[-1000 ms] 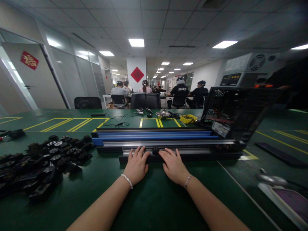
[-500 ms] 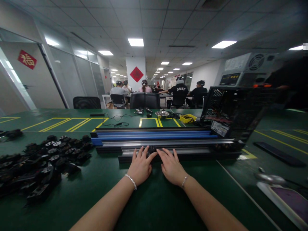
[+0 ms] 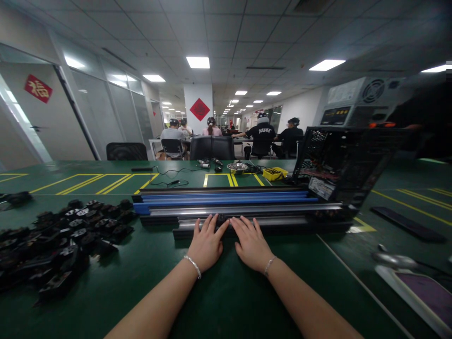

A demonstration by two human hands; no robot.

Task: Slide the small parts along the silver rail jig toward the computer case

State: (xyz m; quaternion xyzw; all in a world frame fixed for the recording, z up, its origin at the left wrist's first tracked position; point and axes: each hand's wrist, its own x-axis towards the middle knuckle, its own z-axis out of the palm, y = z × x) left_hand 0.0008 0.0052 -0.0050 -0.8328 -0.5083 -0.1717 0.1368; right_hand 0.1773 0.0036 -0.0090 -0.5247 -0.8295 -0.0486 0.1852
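Note:
Both palms face down at the near edge of a black and silver metal rail. My left hand has its fingers spread, the tips resting on the rail. Close on its right, my right hand lies with fingers stretched out, the tips on the same rail. A small black part sits between the fingertips; how firmly it is touched cannot be told. Behind lies a blue rail among other long rails. A silver bracelet circles each wrist.
Many black parts are heaped at the left. An open computer case stands right of the rails. Farther back are a metal bowl and a yellow tray. A purple-screened device lies front right. People sit beyond.
The view has shifted very slightly. Both hands keep nearly the same place and pose on the rail.

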